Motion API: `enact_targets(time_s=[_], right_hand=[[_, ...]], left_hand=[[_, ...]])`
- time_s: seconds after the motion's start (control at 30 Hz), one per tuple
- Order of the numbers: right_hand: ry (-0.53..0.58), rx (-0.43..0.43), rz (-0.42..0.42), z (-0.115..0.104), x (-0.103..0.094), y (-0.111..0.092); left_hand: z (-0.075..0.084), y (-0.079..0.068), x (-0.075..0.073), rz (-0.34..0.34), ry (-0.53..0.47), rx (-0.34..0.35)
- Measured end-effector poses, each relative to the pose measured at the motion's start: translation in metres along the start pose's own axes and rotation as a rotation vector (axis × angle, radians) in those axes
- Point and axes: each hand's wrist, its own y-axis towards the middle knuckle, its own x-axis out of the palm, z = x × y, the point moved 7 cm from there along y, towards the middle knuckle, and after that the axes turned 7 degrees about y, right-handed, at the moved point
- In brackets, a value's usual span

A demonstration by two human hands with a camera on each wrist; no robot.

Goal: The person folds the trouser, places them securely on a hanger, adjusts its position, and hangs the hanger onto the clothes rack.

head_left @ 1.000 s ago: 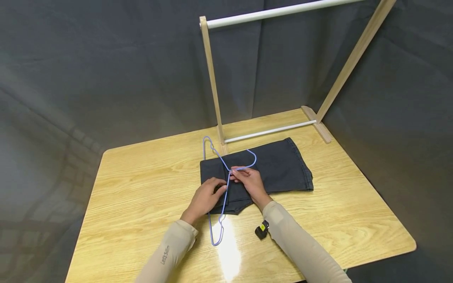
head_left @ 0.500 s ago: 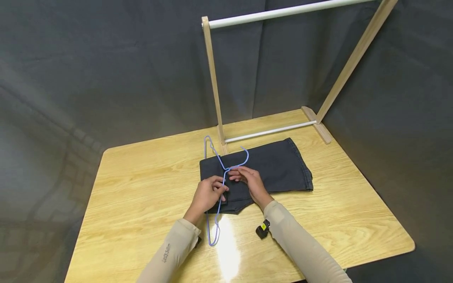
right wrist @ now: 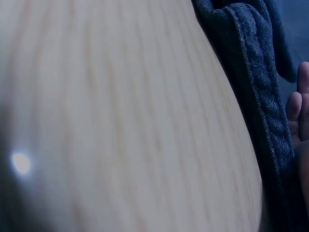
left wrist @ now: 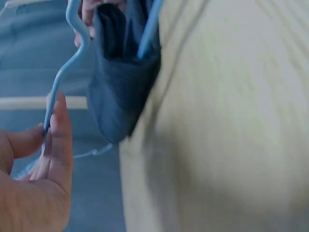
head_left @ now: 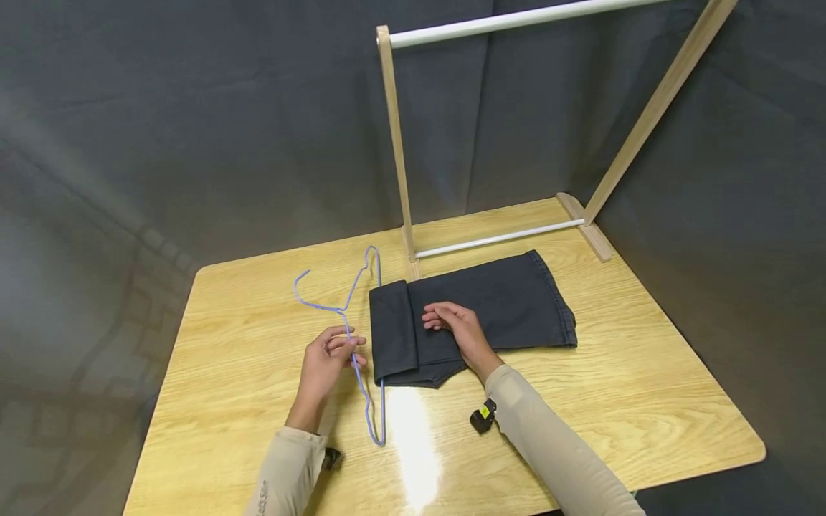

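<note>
A folded pair of dark trousers (head_left: pixel 490 301) lies on the table, its left end doubled back over the bottom bar of a blue wire hanger (head_left: pixel 358 373). In the head view the hanger's hook points to the left, away from the cloth. My left hand (head_left: pixel 329 358) pinches one sloping arm of the hanger between thumb and fingers; the left wrist view shows this grip, with the trousers (left wrist: pixel 120 87) wrapped round the bar. Over the trousers, just right of the folded flap, is my right hand (head_left: pixel 454 326), its fingers loosely bent and holding nothing.
A clothes rack with wooden posts (head_left: pixel 395 143) and a white top rail (head_left: pixel 516 21) stands at the back right of the wooden table (head_left: pixel 258 322). Its lower white bar (head_left: pixel 500 239) runs just behind the trousers. Dark curtains (head_left: pixel 258 129) surround the table.
My left hand has taken hold of the hanger's arm and swung its hook side over from right to left. The right hand has let go of the hanger and stays over the trousers.
</note>
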Motion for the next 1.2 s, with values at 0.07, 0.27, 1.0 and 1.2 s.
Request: enact_targets(time_s=[0.07, 0.27, 1.0, 1.2], right_hand=[[0.008, 0.004, 0.001, 0.005, -0.003, 0.002], [-0.002, -0.010, 0.002, 0.010, -0.003, 0.004], [-0.640, 0.334, 0.025, 0.025, 0.027, 0.006], [-0.741, 0.282, -0.039, 0.012, 0.049, 0.009]], left_hand=[[-0.009, 0.000, -0.009, 0.031, 0.004, -0.039], [-0.044, 0.002, -0.024, 0.084, 0.009, -0.186], [-0.074, 0.014, -0.011, 0.014, -0.158, -0.314], [-0.069, 0.017, 0.004, -0.013, -0.176, -0.294]])
